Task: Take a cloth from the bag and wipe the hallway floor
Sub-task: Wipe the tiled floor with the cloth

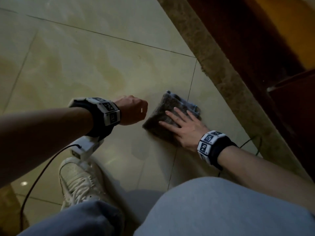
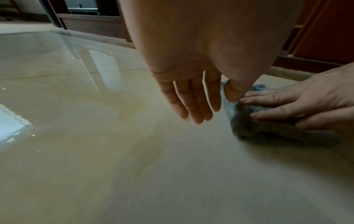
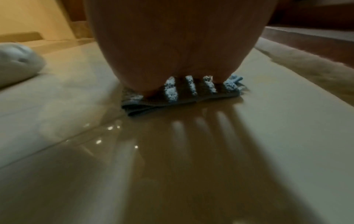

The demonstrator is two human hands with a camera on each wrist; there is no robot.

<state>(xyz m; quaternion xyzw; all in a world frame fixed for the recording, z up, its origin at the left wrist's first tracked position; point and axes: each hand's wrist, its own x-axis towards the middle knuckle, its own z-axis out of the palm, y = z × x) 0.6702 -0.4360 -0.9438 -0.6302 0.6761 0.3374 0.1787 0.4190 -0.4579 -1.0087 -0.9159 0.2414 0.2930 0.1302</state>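
A folded grey-blue cloth [image 1: 162, 111] lies on the glossy beige tile floor [image 1: 85, 65], close to the stone strip on the right. My right hand [image 1: 180, 123] lies flat on the cloth with fingers spread and straight, pressing it down. The left wrist view shows that right hand [image 2: 306, 103] on the cloth [image 2: 258, 130]; the right wrist view shows the cloth [image 3: 172, 95] under the palm. My left hand [image 1: 134, 109] hovers just left of the cloth, its fingers [image 2: 193, 98] hanging relaxed and holding nothing. No bag is in view.
A speckled brown stone strip [image 1: 230, 74] runs diagonally on the right, with dark wooden panels [image 1: 272, 48] beyond it. My white sneaker [image 1: 80, 181] and grey-trousered knee [image 1: 221, 210] are at the bottom. A black cable [image 1: 39, 176] trails from the left wrist.
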